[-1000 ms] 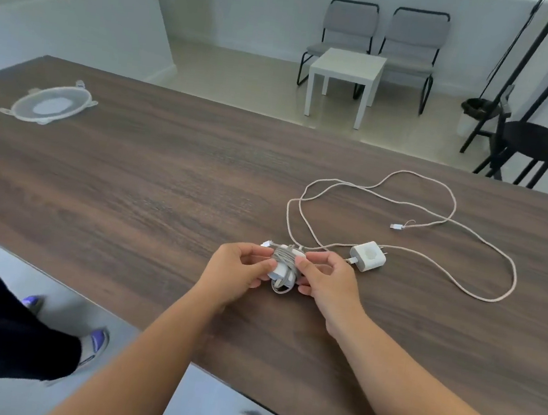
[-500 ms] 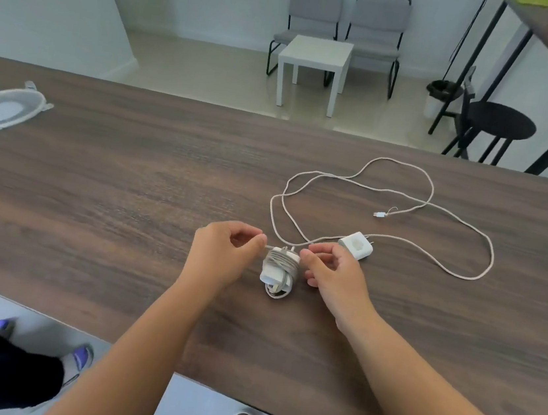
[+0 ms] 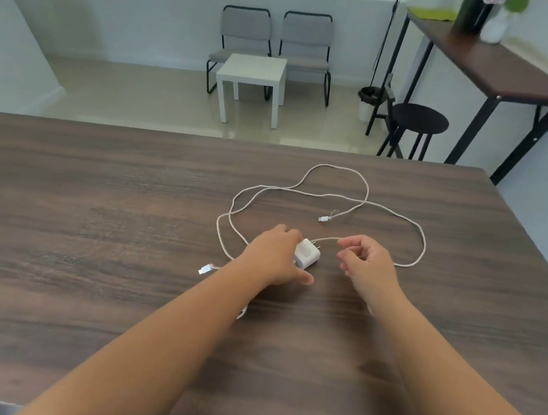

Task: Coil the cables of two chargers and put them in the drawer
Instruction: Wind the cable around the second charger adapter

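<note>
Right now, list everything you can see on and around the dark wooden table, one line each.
dark wood-grain table: one, brown, foreground.
white square charger block: one, white, table centre, between the hands.
long white cable: one, white, loose loops behind the charger block.
white cable plug: one, white, left of the left forearm; what it belongs to is hidden.
grey padded chairs: two, grey with black frames, by the far wall.
small white side table: one, white, before the chairs.
round black stool: one, black, right.
tall brown console table: one, brown top, black legs, right wall.
left hand: grips the charger block.
right hand: pinches the cable.
</note>
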Demonstrator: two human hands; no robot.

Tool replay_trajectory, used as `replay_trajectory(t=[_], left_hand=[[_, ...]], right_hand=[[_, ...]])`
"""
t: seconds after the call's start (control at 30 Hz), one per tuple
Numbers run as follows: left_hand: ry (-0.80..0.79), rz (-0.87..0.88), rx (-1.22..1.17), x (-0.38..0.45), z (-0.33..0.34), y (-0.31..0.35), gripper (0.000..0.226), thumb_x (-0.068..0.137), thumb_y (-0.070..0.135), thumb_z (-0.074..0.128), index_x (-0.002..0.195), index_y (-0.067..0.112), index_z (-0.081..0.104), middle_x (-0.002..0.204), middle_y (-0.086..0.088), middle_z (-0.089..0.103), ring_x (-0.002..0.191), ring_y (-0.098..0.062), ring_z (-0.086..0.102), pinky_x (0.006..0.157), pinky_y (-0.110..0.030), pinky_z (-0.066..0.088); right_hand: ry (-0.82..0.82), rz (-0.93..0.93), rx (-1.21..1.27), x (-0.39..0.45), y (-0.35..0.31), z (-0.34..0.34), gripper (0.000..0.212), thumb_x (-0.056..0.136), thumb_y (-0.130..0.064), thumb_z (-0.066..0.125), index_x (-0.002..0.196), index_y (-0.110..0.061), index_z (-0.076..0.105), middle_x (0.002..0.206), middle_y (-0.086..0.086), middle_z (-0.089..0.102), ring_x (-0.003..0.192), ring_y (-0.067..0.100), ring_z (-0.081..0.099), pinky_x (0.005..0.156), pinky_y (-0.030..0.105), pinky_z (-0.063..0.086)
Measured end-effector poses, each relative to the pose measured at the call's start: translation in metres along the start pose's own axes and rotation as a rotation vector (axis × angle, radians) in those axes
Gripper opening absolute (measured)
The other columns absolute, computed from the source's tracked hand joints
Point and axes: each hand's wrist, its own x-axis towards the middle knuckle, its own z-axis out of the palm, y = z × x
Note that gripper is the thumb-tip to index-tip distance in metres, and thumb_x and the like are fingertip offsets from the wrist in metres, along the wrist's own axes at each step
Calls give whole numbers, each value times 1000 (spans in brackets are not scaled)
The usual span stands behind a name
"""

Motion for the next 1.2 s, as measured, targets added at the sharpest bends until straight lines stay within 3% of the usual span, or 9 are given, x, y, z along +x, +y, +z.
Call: replay_trajectory(t=[0.23,0.37,0.43,0.57,0.7,0.8,0.93,1.07,1.2], left_hand=[[98,6,-112,19,11,13,48,70,45,78,107,20,64,105,1,53,104,-21,55,83,-30,46],[98,-73,-545,23,0,26,41,65,40,84,98,23,68,95,5,68,82,-12,63,69,-24,49],[45,-117,-897,23,-9,37,39,69,29,85,100,16,65,89,-2,71,69,-16,62,60,-26,50],[-63,-72,-1490,21,-34,60,27,86,10,72,105,8,52,85,-9,68,71,-21,65,73,-34,56],[-39,42,-1710,18,-59,74,17,92,6,62,99,9,47,79,-10,68,74,-22,70,67,-33,60],[33,114,-1722,16,-83,76,13,92,8,62,97,10,50,84,-9,70,80,-21,72,69,-29,61],[156,117,-1600,13,-108,62,12,91,14,64,102,12,58,88,-3,73,75,-13,69,76,-25,57],[291,94,-1674,10,-122,46,22,93,25,63,108,9,61,89,-3,69,83,-20,70,78,-26,58],[383,138,-1887,6,-138,27,25,97,28,58,106,4,59,94,-11,69,88,-31,73,79,-33,61]], right_hand=[[-48,55,-52,-3,18,-9,19,70,-21,58,81,-34,67,72,5,63,66,16,57,74,42,52],[-86,31,-62,-5,16,-16,19,71,-24,66,87,-36,66,73,1,61,66,14,56,74,40,51],[-126,0,-38,-6,11,-18,27,76,-19,74,95,-35,64,89,-4,65,67,10,56,72,32,48],[-204,-77,-22,-7,-3,-19,44,77,-32,78,112,-46,56,120,-15,56,96,6,55,81,25,45],[-161,-193,95,-1,-22,-20,17,84,-36,70,100,-31,73,120,-14,58,116,7,52,97,26,39],[-139,-194,212,-1,-42,-32,17,93,-20,61,82,-16,72,101,-8,69,100,5,60,90,21,41],[-110,-259,283,-4,-73,-70,26,97,-18,54,73,-13,64,59,2,55,71,19,56,82,38,46],[-116,-306,166,-11,-102,-108,26,95,-26,56,73,-17,65,51,-2,42,53,17,45,68,34,52],[-140,-332,19,-25,-109,-136,20,92,-28,61,78,-15,67,51,-1,44,50,18,39,57,29,42]])
